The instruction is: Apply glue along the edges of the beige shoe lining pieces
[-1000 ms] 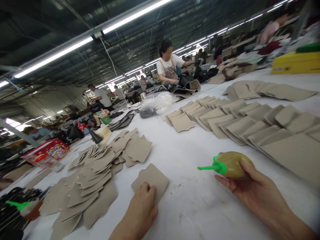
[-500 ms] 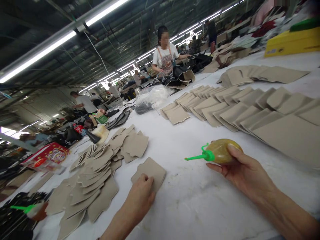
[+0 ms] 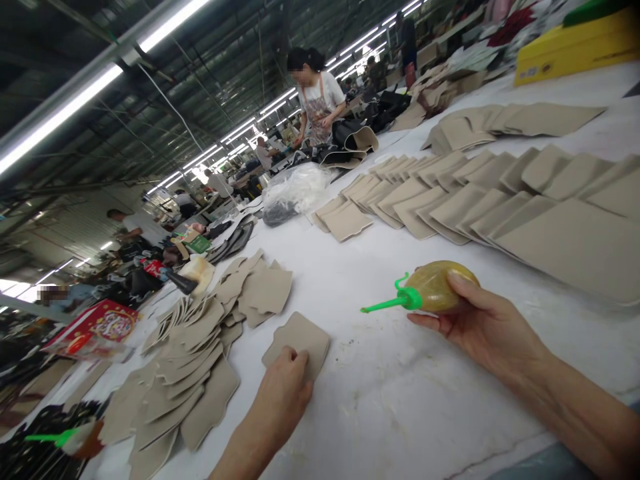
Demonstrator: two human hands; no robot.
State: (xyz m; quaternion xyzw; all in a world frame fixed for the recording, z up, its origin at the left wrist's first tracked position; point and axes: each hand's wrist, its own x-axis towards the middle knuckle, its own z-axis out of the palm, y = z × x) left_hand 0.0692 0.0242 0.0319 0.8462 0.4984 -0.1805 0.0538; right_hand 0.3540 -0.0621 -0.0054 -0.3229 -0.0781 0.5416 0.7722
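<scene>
My right hand (image 3: 487, 330) is wrapped around a squeeze bottle (image 3: 435, 285) of yellowish liquid with a green nozzle. The bottle lies nearly level above the table, its tip pointing left. My left hand (image 3: 285, 393) has its fingers curled and pinched on a beige cut piece (image 3: 300, 337) lying on the white table; the fingertips are partly hidden. Left of that hand sits a loose heap of similar beige pieces (image 3: 190, 367). Overlapping rows of beige pieces (image 3: 450, 207) spread across the right side of the table, beyond the bottle.
A second green-nozzled bottle (image 3: 85, 437) lies at the lower left. Beyond the heap stand a red box (image 3: 95, 327) and a cream block with a dark handle (image 3: 197, 273). Clear plastic (image 3: 295, 190) lies farther back. A yellow box (image 3: 575, 50) is far right. A co-worker (image 3: 317, 100) stands across the table.
The view has shifted slightly, so most things sit a little farther left or higher. Both hands keep their holds. The co-worker's head and arms have changed position.
</scene>
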